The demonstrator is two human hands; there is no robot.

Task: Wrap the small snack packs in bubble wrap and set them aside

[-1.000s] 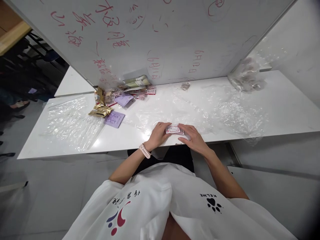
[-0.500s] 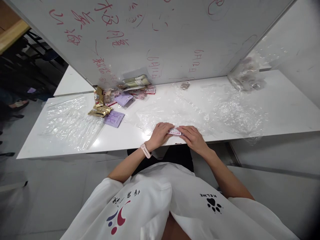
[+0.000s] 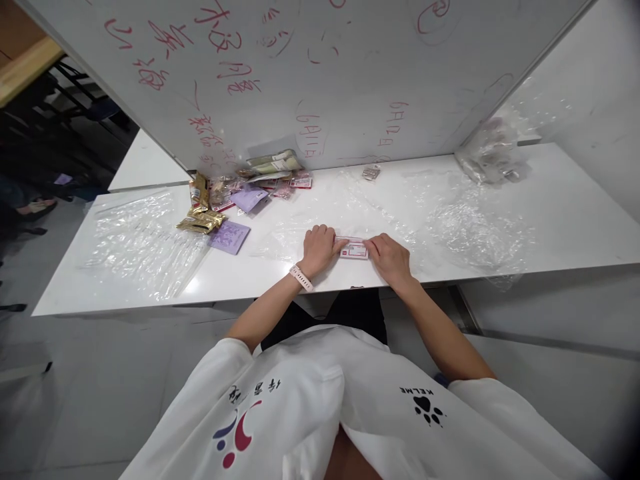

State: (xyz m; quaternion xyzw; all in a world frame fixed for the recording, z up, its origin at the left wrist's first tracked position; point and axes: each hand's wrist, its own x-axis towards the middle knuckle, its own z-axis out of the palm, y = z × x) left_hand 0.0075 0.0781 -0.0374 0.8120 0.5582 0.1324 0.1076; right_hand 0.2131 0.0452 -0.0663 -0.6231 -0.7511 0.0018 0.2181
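A small flat packet (image 3: 355, 251), white with red print, lies at the front of the white table. My left hand (image 3: 319, 251) is closed on its left end, the thumb resting on the packet. At its right end my right hand (image 3: 389, 257) pinches the edge with thumb and curled fingers. Clear plastic wrap (image 3: 290, 240) spreads around and behind both hands. Whether the packet is inside a clear sleeve is too fine to tell.
Left of my hands are purple sachets (image 3: 229, 237), gold packets (image 3: 201, 222) and clear plastic bags (image 3: 145, 247). Crumpled wrap (image 3: 480, 227) covers the right side. A whiteboard (image 3: 340, 80) stands upright behind, with a small brown packet (image 3: 371, 173) at its foot.
Both hands have moved forward, away from the table's front edge, with the packet. They are slightly farther apart, and more of the packet's printed face shows.
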